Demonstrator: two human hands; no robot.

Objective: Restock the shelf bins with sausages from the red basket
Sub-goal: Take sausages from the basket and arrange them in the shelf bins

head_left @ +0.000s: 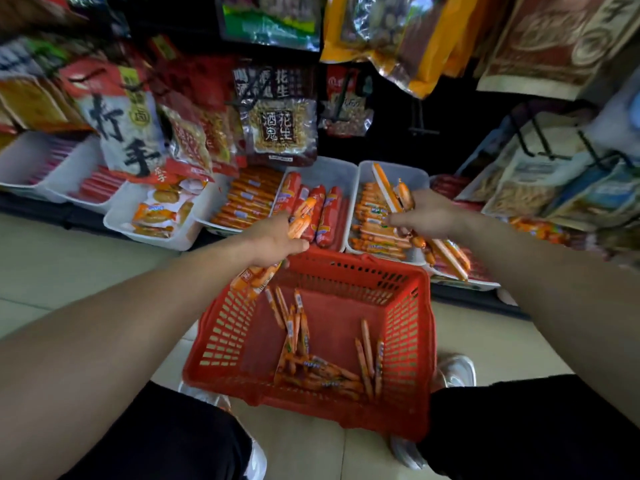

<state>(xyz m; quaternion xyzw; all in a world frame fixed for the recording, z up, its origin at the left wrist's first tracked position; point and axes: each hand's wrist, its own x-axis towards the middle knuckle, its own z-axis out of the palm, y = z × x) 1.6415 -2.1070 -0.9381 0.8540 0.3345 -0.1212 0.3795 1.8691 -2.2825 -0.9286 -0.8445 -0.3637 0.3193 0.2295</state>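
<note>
Gripping sausages, the left hand (273,239) and right hand (427,213) reach the bins (391,171); the basket (415,327) looks nearly emptied.

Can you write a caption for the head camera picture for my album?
Left hand and right hand each hold orange sausages at the white shelf bins, with more lying in the red basket.

I get a dim, flat feed: soft light lies evenly on the pale floor (62,271) with no hard shadows, while the shelf recess (391,150) goes almost black. Foil packets (374,32) up top glare and blur, and the frame edges bow outward. The right hand (429,216) and its sausages (446,251) smear, but the basket (408,323) reads sharp.
</note>
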